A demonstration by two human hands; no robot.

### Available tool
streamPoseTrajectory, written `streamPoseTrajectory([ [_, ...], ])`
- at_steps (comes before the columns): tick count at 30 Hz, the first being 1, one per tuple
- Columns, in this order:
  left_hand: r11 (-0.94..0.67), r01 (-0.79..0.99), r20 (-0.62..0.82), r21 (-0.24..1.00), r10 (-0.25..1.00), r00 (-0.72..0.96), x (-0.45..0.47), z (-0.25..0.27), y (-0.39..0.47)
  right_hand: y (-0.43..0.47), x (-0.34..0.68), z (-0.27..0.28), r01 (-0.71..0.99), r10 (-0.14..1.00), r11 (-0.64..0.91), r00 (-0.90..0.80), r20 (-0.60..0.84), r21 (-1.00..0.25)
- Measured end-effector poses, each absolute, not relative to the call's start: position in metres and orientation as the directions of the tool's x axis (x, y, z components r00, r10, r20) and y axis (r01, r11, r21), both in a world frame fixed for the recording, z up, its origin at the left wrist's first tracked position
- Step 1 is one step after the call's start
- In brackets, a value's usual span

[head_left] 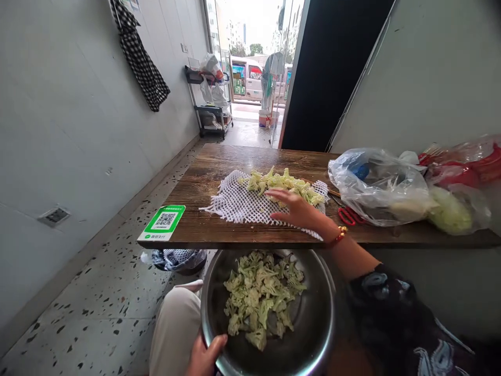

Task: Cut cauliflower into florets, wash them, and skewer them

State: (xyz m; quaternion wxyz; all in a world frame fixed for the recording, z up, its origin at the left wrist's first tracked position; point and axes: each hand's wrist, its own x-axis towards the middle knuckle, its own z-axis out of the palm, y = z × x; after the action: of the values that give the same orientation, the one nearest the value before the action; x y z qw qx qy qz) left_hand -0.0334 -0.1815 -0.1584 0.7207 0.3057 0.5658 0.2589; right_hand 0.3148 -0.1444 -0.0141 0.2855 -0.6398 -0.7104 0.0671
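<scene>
Nearest you, your left hand point(206, 355) grips the near-left rim of the metal basin point(318, 313), thumb over the edge. The basin is round, its mouth facing up at you. The loose florets point(258, 292) inside lie ahead and to the right of that hand, their stems pointing various ways, heaped toward the far and left parts of the bowl.

Beyond the basin is the counter point(195, 235). A green QR-code card point(162, 222) lies at its near-left corner, ahead of your left hand and well to the left of your right.

Your right hand point(299, 211) is unclenched, fingers spread and pointing left, above the white foam net point(238, 203). Just past those fingers lies the row of cauliflower pieces point(270, 180), its long axis running crosswise, the right end slanting a little toward you. Whether your fingertips touch it, you cannot tell.

Right of that hand are the red-handled scissors point(346, 215), then a clear plastic bag point(368, 193).

Farthest off, well beyond both hands, stand a shelf cart point(211, 108) and, outside the doorway, a van point(253, 86).
</scene>
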Motion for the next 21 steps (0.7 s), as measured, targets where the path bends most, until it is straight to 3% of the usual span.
streamPoseTrajectory([
  [3, 0.663, -0.036, -0.639, 0.748, 0.733, 0.235, -0.030, -0.152, -0.187, -0.140, 0.384, -0.035, 0.916, 0.900, -0.181, 0.302, 0.315, -0.359],
  [6, 0.666, 0.016, -0.642, 0.746, 0.712, 0.286, -0.029, -0.136, -0.190, -0.133, 0.432, -0.061, 0.884, 0.900, -0.328, 0.399, 0.174, -0.332],
  [8, 0.653, 0.067, -0.638, 0.755, 0.707, 0.305, -0.028, -0.125, -0.192, -0.130, 0.446, -0.076, 0.889, 0.910, -0.313, 0.381, 0.164, -0.333],
  [12, 0.639, 0.090, -0.631, 0.764, 0.709, 0.314, -0.025, -0.120, -0.195, -0.130, 0.449, -0.090, 0.936, 0.909, -0.203, 0.290, 0.300, -0.289],
  [15, 0.642, 0.097, -0.636, 0.761, 0.707, 0.309, -0.025, -0.120, -0.196, -0.135, 0.444, -0.089, 0.951, 0.888, -0.207, 0.281, 0.363, -0.230],
  [21, 0.612, 0.080, -0.604, 0.787, 0.737, 0.303, -0.025, -0.115, -0.197, -0.126, 0.446, -0.084, 0.926, 0.911, -0.257, 0.327, 0.251, -0.275],
])
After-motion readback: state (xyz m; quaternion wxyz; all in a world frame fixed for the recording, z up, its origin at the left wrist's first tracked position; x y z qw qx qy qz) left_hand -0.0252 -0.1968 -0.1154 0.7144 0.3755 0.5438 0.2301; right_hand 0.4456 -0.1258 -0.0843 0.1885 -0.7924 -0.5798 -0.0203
